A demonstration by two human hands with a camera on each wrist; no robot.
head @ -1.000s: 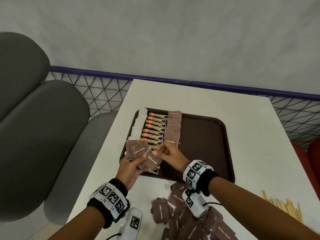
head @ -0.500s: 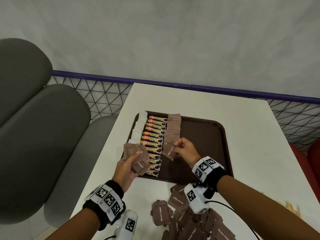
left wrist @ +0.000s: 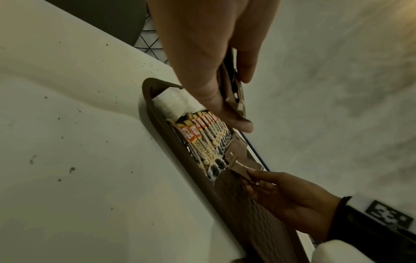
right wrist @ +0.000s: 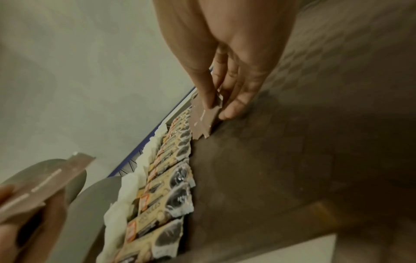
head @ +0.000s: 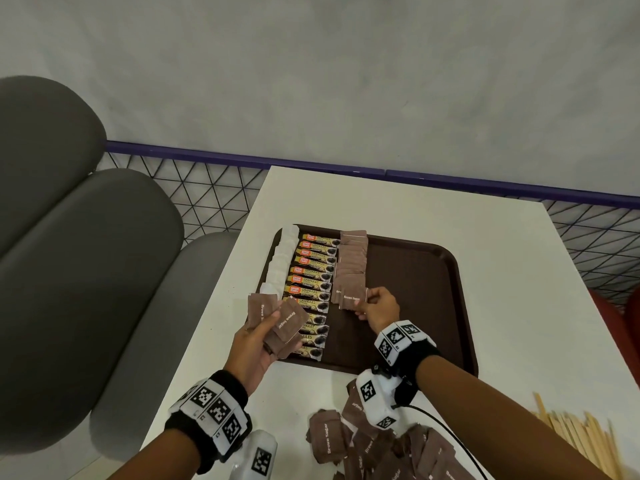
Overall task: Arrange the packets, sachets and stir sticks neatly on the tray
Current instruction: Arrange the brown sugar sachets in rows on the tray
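A dark brown tray lies on the white table. On its left side run three columns: white sachets, coffee granule sticks and brown sugar packets. My right hand pinches one brown sugar packet at the near end of the brown column, low over the tray. My left hand holds a fanned stack of brown sugar packets above the tray's near left corner.
A loose heap of brown sugar packets lies on the table near me. Wooden stir sticks lie at the table's near right. Grey padded seats stand to the left, and a wire mesh rail runs behind the table.
My right hand took one packet from the left hand's stack and carried it right and away, down to the near end of the brown column. The left hand stayed about where it was.
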